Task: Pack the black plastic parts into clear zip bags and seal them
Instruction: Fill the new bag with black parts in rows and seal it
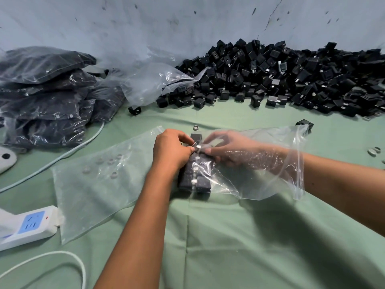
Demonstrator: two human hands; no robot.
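Observation:
A clear zip bag (270, 180) lies on the green cloth with its mouth to the right. My right hand (227, 147) is inside it up to the forearm, fingers on a block of black plastic parts (198, 176) stacked in rows within the bag. My left hand (173, 151) presses on the same block from outside, pinching the plastic at its top. A second clear bag (93, 188) lies flat to the left. A large heap of loose black parts (281, 78) fills the back right.
Filled, sealed bags (45, 97) are stacked at the back left, with an empty crumpled bag (150, 80) beside them. A white power strip (27, 226) and its cable (62, 261) lie at the near left. Small clear rings (374, 151) are scattered at right.

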